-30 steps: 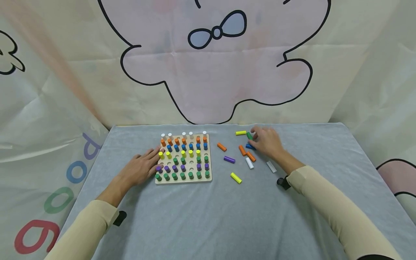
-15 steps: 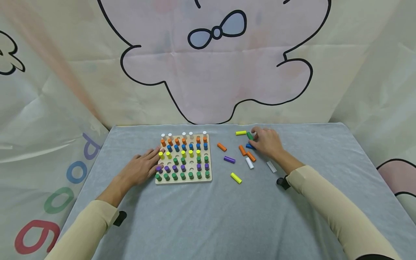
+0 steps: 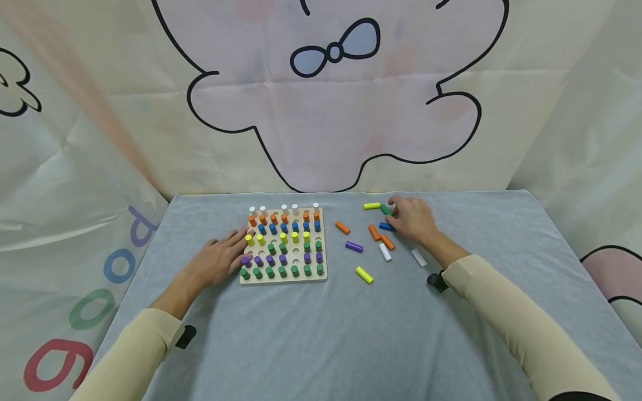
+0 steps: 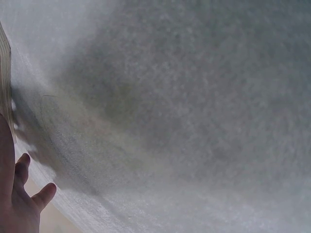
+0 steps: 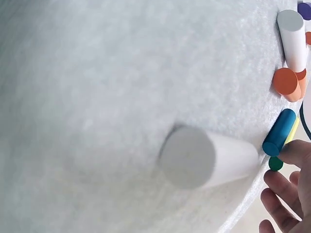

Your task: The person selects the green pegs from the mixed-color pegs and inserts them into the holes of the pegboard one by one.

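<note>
A wooden pegboard (image 3: pixel 301 280) lies left of centre in the head view, bearing rows of coloured pegs. My left hand (image 3: pixel 215 260) rests at its left edge with fingers extended. The left wrist view catches the board's side (image 4: pixel 5 73) and part of that hand (image 4: pixel 22 206). At the back right, my right hand (image 3: pixel 415 220) pinches a green peg (image 3: pixel 385 209) between thumb and index finger. A blue peg (image 3: pixel 387 226) lies right by the thumb. In the right wrist view the green peg's end (image 5: pixel 275 164) shows between the fingertips, below the blue peg (image 5: pixel 280 131).
Loose pegs lie on the grey cloth: yellow (image 3: pixel 371 206) at the back, orange (image 3: pixel 343 227), purple (image 3: pixel 354 246), white (image 3: pixel 385 252), another white (image 3: pixel 418 257) under the right wrist, and yellow (image 3: pixel 364 274) nearest the front. A printed curtain (image 3: pixel 321 128) stands behind the table.
The green peg has turned slightly in the right fingers, and more of the blue peg shows beside the thumb. The left hand and pegboard stay in place.
</note>
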Tool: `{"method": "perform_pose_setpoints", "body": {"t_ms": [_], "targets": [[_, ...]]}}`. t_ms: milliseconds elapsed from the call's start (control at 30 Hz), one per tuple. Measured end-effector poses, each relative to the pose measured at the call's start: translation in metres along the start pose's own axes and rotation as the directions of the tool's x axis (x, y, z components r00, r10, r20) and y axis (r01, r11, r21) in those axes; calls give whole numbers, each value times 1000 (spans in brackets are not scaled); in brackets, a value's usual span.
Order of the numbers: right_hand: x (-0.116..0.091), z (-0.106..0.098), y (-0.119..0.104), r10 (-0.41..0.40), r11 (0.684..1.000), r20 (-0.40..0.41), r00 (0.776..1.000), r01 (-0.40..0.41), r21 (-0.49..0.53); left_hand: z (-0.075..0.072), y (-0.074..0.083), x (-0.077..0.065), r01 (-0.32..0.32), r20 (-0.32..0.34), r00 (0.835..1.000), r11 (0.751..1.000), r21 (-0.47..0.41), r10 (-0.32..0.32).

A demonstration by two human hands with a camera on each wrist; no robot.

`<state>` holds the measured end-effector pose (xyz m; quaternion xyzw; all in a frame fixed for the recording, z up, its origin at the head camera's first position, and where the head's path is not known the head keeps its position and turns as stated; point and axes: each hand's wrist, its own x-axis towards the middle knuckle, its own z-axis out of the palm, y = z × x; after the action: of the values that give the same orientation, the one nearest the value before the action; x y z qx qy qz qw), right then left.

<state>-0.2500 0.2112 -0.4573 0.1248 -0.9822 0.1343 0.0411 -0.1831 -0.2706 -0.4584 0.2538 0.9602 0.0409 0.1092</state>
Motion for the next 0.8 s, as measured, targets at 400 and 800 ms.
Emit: {"method": "perform_pose_setpoints", "body": {"t_ms": [400, 800], "targets": [[0, -7, -4, -55, 998, -88, 995, 57, 23, 0, 0, 0, -1, -5, 1000, 1000, -4, 1], [-4, -12, -21, -176, 980, -176, 969, 190, 61, -1, 0, -1, -18, -25, 1000, 1000, 2, 18]]}}
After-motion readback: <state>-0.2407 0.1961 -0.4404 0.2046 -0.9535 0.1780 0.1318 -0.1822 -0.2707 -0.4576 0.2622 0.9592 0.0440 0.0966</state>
